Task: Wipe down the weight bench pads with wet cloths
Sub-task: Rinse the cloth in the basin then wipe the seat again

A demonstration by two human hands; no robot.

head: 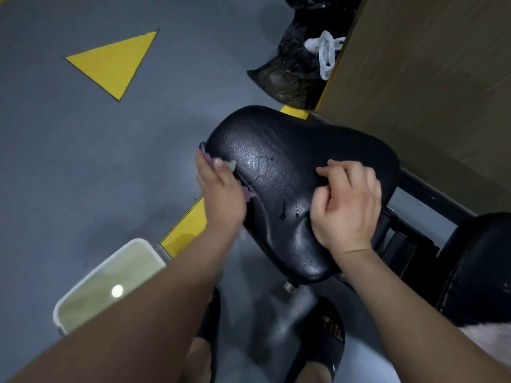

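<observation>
- At the left edge of the seat pad (290, 167), my left hand (221, 189) pinches a purple cloth (207, 158) between thumb and fingers and presses it on the pad's side wall.
- Only scraps of cloth show, above the thumb and below the palm; the rest is hidden under the hand.
- My right hand (348, 205) rests on the pad's right half, fingers curled in, knuckles up. No cloth shows in it; it looks like a brace, not a wiper.
- Seat pad sits mid-scene, straight ahead of me, between both hands. Its long axis runs near to far: narrow end near, above my slippers (323, 327), broad end far, toward the black bag (293, 67).
- Key relation: unwiped top surface lies to the right of the cloth hand, so my guess is the next stroke goes rightward across the pad or along the left edge, near to far. Left hand is the one with the cloth, so it leads.
- Wet sheen and cracked spots show mid-pad; far-right corner looks duller, maybe not done yet.
- Second pad (475, 266) is at the near right, apart from both hands, joined by the black frame (431, 194). I judge it still to do.
- Water tub (94, 275) sits on the floor near left, beside my left forearm, for re-wetting.
</observation>
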